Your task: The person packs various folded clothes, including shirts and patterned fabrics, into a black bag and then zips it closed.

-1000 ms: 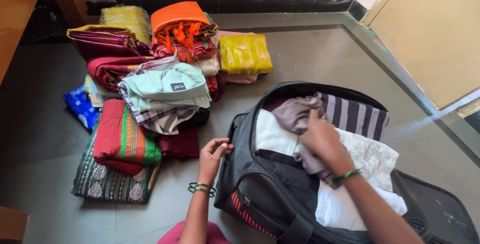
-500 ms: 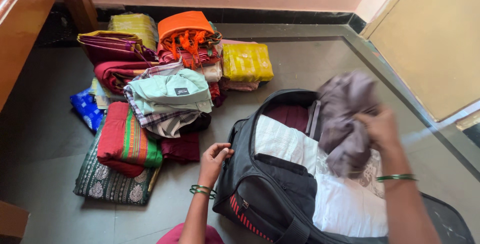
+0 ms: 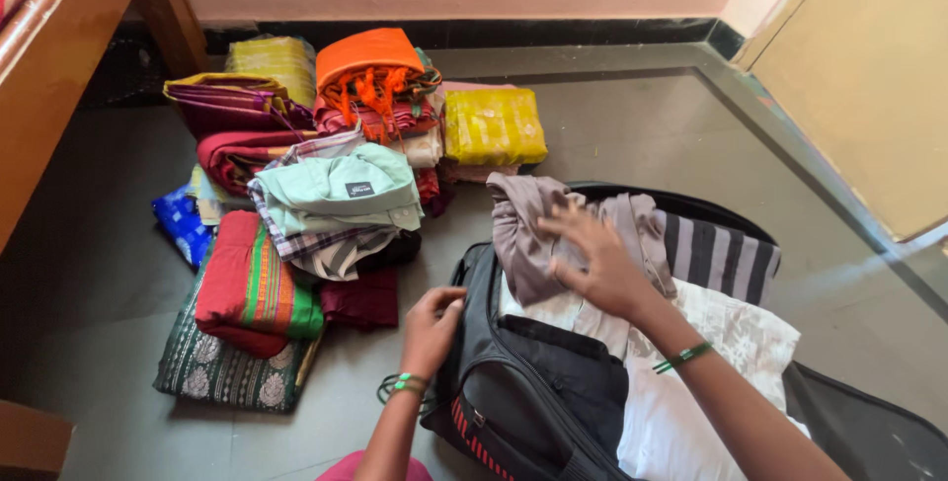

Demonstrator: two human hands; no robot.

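Note:
A black travel bag (image 3: 533, 392) lies unzipped on the grey floor, packed with white clothes (image 3: 711, 382) and a black-and-grey striped cloth (image 3: 721, 259). A crumpled mauve-grey garment (image 3: 523, 234) lies on top, at the bag's far left corner. My right hand (image 3: 592, 262) rests on this garment with its fingers spread and a little blurred. My left hand (image 3: 432, 328) curls around the bag's left rim. Green bangles are on both wrists.
A pile of folded clothes stands left of the bag: mint shirt (image 3: 336, 185), red and green cloth (image 3: 252, 283), orange bundle (image 3: 365, 56), yellow packet (image 3: 492, 125). Wooden furniture (image 3: 69, 66) stands at far left, a tan door (image 3: 869, 76) at right, and a pink wall behind.
My right hand lifted the mauve-grey garment out to the right, then brought it back down to the left onto the bag's far corner. My left hand stayed at the bag's rim.

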